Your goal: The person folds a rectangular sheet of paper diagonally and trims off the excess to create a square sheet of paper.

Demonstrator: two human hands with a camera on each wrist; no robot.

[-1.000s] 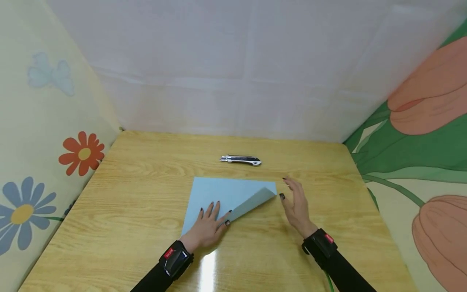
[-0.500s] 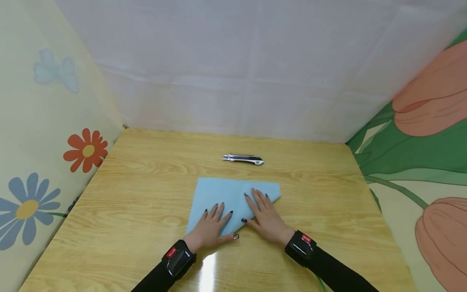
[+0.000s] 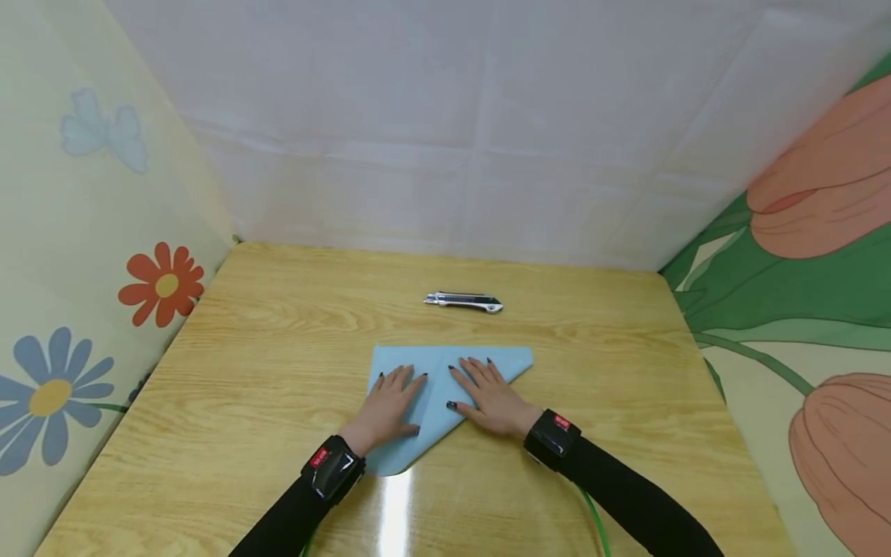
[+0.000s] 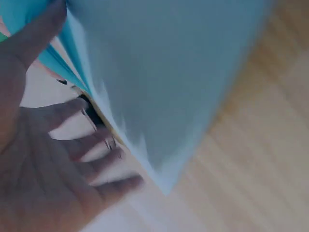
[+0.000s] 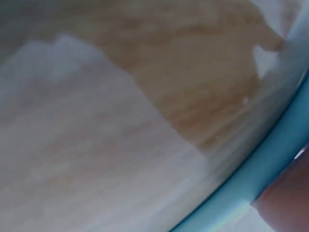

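Paper in light blue (image 3: 435,402), a folded sheet with a slanting edge on its near right side, lies around the middle of the yellowish wood-grain table (image 3: 292,333). On its left part rests the person's left hand (image 3: 381,411), fingers straight and thumb stretched out sideways; on its right part rests the right hand (image 3: 496,404), palm down, fingers extended and spread. Neither grips anything. Beyond the sheet, apart from it, lies a silver-and-black utility knife (image 3: 463,302). Black wristbands with red labels (image 3: 334,468) circle both wrists, and a white cloth (image 3: 445,116) hangs behind.
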